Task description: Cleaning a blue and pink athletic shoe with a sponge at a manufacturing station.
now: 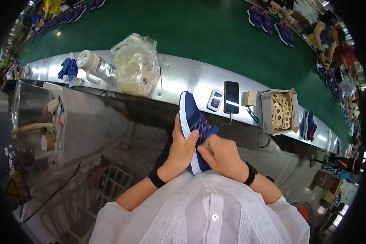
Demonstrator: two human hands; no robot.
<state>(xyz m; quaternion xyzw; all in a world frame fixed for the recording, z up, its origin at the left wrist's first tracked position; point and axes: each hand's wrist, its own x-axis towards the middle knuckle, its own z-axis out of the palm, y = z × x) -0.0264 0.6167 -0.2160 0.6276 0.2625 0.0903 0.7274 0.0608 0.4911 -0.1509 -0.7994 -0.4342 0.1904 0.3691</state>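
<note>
Navy shoe [194, 118] in grasp of left fingers [194, 136], right fingers [216, 143] clenched, tags [281, 110] in box [266, 114]

Head view, looking down. The left hand [179, 149] grips a navy shoe [194, 118] by its white-soled side, toe directed away from the wearer, thumb across the upper. The right hand [223, 154] has its fingers [216, 142] curled beside the ankle opening; blur obscures whether they pinch anything. Beyond runs a metal tabletop [183, 75] bearing, left to right, blue gloves [69, 68], a white-lidded bottle [92, 63], a plastic bag [136, 69], a small white device [215, 100], a dark-screened phone [231, 97], teal-handled snips [253, 115] near a tan stack [249, 99], and an open box [266, 112] of tan tags [281, 112]. A green surface [199, 34] adjoins the far edge, carrying rows of shoes [260, 19].
</note>
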